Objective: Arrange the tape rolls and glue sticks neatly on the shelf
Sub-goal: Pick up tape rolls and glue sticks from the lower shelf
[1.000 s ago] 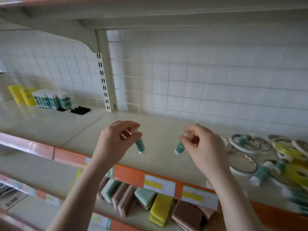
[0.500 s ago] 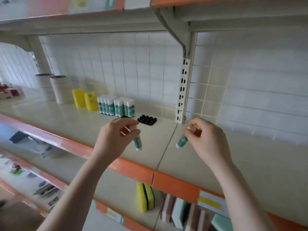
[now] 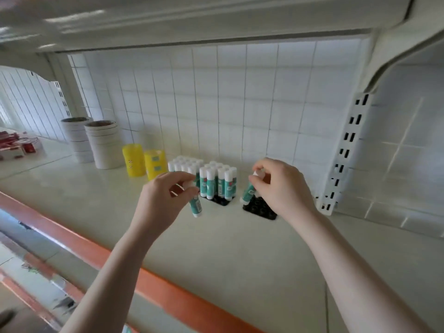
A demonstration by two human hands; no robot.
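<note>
Glue sticks: one in each hand, both held above the shelf point(image 3: 240, 255) near the back wall
Left hand point(image 3: 165, 200): fingertips pinched on the white cap of a glue stick point(image 3: 195, 207), which hangs nearly upright, clear of the shelf
Right hand point(image 3: 281, 186): fingers closed on the cap end of a second stick point(image 3: 247, 194), tilted, its base just over the empty black tray point(image 3: 260, 210)
Filled trays point(image 3: 216, 181): sticks standing upright in rows, just left of the empty tray
Handling: judged light, rigid, smooth plastic; likely to topple if set down loose
Grip point: cap or upper barrel, leaving the base free to enter a tray socket
Tape rolls point(image 3: 102, 143): stacked at far left
</note>
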